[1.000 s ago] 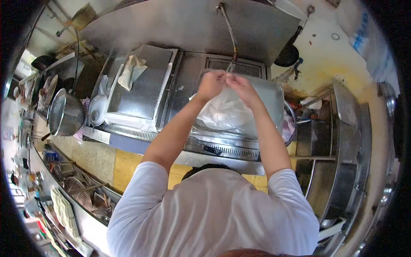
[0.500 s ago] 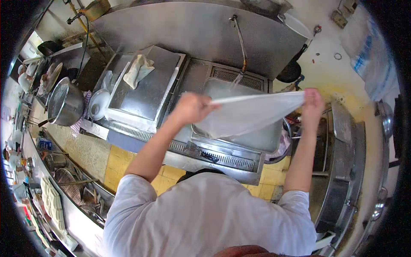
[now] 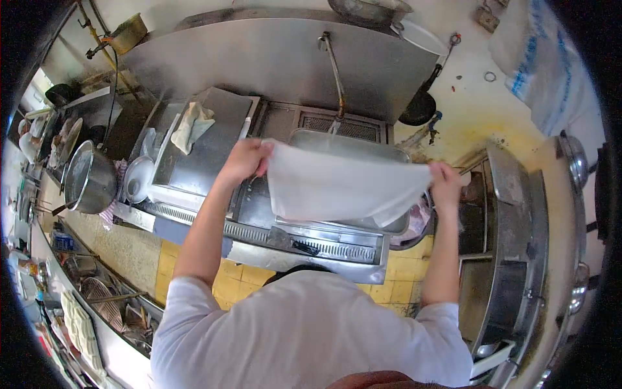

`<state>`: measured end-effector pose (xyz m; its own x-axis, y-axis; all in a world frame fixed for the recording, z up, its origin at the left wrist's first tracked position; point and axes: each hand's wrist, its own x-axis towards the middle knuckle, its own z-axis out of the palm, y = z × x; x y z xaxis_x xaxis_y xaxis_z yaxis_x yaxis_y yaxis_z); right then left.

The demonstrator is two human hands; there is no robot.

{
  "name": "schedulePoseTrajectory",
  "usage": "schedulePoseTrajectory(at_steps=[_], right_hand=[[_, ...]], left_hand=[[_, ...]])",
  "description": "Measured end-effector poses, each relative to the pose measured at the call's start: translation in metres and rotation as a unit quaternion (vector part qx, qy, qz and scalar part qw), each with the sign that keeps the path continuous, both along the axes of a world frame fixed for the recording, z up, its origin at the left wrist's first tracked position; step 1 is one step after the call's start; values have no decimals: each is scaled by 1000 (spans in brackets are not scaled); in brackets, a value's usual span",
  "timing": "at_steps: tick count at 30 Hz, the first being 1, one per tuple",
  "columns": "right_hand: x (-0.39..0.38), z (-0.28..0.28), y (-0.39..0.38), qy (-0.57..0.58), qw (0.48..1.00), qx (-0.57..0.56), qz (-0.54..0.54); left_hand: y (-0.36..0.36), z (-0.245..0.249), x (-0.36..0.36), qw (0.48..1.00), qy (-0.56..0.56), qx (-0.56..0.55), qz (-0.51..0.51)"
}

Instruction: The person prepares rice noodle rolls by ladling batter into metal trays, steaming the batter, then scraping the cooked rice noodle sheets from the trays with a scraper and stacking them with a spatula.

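A thin white cloth hangs stretched between my two hands. My left hand is closed on its upper left corner, and my right hand grips the upper right corner. Behind and beneath the cloth lies a large metal tray holding water, mostly covered from view. A tap on the steel back wall runs into this tray. The cloth's lower edge hangs over the near part of the tray, with one corner folded at the right.
Left of the tray, a folded cloth rests on a steel cover. Farther left are a white bowl and a big steel pot. A black pan hangs at the back right. Steel shelving stands to my right.
The cloth has gone from slanted and bunched to spread out, hanging flatter. My left hand has moved left and slightly up; my right hand has lowered and shifted left. The camera view has shifted slightly.
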<state>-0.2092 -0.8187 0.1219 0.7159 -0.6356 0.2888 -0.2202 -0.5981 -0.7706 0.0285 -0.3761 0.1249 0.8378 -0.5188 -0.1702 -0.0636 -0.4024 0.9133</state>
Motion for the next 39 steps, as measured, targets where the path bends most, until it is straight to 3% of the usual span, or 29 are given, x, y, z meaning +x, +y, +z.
schedulePoseTrajectory(at_steps=[2, 4, 5, 6, 7, 9, 11, 12, 13, 15, 16, 18, 20, 22, 24, 26, 28, 30, 33, 36, 39], right_hand=[[50, -28, -29, 2, 975, 220, 28], [106, -59, -48, -178, 942, 278, 62], [120, -77, -50, -180, 942, 276, 62], [133, -94, -50, -129, 991, 15, -14], [142, -101, -46, -68, 962, -248, -88], [120, -73, 14, 106, 989, -78, 67], [85, -112, 53, 138, 974, 24, 176], [67, -168, 46, 137, 954, -154, 218], [49, -216, 36, 130, 901, -328, 254], [6, -201, 48, 321, 858, -322, 238], [8, -191, 40, 321, 857, -325, 240], [21, -163, 23, 556, 777, -142, 258], [39, -66, 64, 462, 858, -146, 172], [67, -23, 85, 223, 944, -182, 163], [94, 33, 129, -46, 954, -236, 179], [109, 82, 174, -56, 924, -304, 226], [133, 78, 191, -32, 902, -350, 252], [152, 62, 203, -8, 872, -396, 288], [171, 39, 181, 99, 827, -534, 143], [183, 20, 123, 125, 805, -578, 36], [217, 14, 47, 214, 817, -536, -15]], left_hand=[[-35, -46, 58, 973, 139, -186, 5], [-86, -35, 73, 958, 97, -245, 109], [-105, -57, 93, 958, 96, -247, 108], [-125, -99, 119, 971, -15, -207, 116], [-140, -122, 132, 971, -125, -165, 123], [-138, -95, 78, 970, -230, 72, 10], [-128, -128, 29, 954, -251, 103, -132], [-116, -151, 8, 921, -295, 164, -195], [-101, -169, -12, 879, -337, 222, -255], [-63, -189, -39, 853, -366, 262, -264], [-59, -186, -39, 855, -365, 262, -260], [-48, -173, -44, 753, -353, 466, -300], [-33, -144, -56, 782, -359, 426, -279], [-20, -128, -71, 809, -365, 385, -253], [-6, -127, -89, 891, -341, 255, -159], [6, -139, -105, 916, -303, 224, -139], [22, -151, -127, 940, -259, 193, -114], [40, -161, -156, 939, -323, 107, -49], [72, -176, -185, 959, -276, 64, -20], [107, -185, -203, 965, -244, 90, 26], [140, -186, -205, 964, -232, 115, 56]])
